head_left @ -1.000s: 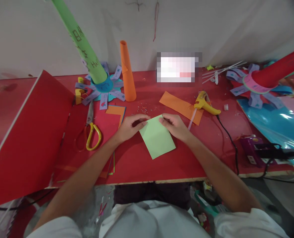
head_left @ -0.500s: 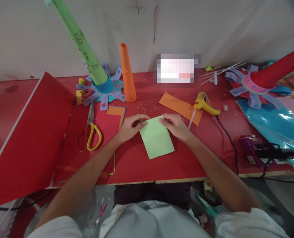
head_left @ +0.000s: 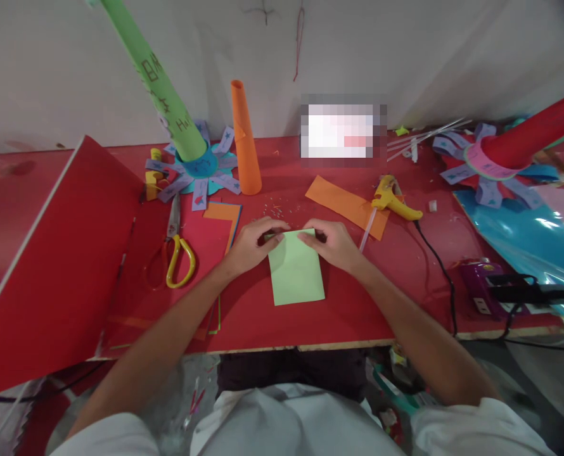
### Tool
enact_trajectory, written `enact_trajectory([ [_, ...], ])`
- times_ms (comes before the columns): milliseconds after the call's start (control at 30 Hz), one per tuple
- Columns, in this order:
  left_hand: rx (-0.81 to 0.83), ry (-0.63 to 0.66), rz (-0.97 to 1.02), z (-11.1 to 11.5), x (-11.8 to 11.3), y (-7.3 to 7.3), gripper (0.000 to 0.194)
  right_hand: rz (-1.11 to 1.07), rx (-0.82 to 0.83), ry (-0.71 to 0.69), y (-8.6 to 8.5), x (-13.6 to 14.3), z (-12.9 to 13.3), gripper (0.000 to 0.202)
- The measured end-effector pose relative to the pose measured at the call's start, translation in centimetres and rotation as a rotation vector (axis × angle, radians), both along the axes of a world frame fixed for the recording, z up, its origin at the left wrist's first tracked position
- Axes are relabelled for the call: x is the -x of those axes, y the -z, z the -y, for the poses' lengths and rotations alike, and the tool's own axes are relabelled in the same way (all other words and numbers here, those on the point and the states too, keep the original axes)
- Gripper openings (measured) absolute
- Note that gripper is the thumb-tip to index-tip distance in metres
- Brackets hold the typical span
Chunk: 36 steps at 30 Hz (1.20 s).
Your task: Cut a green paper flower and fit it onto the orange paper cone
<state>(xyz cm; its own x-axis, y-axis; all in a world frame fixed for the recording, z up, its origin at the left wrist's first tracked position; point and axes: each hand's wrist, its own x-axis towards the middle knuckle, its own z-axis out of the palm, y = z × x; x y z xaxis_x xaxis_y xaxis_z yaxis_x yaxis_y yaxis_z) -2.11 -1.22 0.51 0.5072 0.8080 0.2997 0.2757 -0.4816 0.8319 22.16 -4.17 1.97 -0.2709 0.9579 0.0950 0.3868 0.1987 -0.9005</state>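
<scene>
A light green sheet of paper (head_left: pixel 296 272) is held between both hands over the red table (head_left: pixel 348 316). My left hand (head_left: pixel 258 240) pinches its upper left corner, thumb on top and fingers behind the far edge. At the upper right corner, my right hand (head_left: pixel 332 240) grips the same edge in the same way. The fingertips behind the paper are partly hidden. Beyond the right hand lie an orange paper strip (head_left: pixel 334 196) and a yellow glue gun (head_left: pixel 391 197) with a clear glue stick at it.
Yellow-handled scissors (head_left: pixel 180 253) rest on red paper at the left, beside a raised red board (head_left: pixel 68 266). An orange paper cone (head_left: pixel 246 145) and a green paper tube (head_left: pixel 158 88) stand behind. At right are a purple power box (head_left: pixel 481 288), cords and blue film (head_left: pixel 524 234).
The green paper has turned slightly, its near edge swinging left, so it now lies straighter. My right hand has shifted a little left along the far edge; both hands still hold it.
</scene>
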Motion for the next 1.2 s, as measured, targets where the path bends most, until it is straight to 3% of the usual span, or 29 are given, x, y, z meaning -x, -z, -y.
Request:
enact_trajectory([
  [167, -0.013, 0.072, -0.079, 0.8, -0.6, -0.6, 0.023, 0.071, -0.036, -0.015, 0.4, 0.7, 0.2, 0.057],
  [533, -0.056, 0.053, -0.124, 1.4, -1.1, -0.6, 0.020, 0.019, 0.031, -0.057, 0.8, 1.0, 0.0, 0.054],
  [1200, -0.070, 0.057, -0.144, 1.4, -1.3, -0.7, 0.022, 0.047, 0.003, -0.067, 0.8, 1.0, 0.0, 0.054],
])
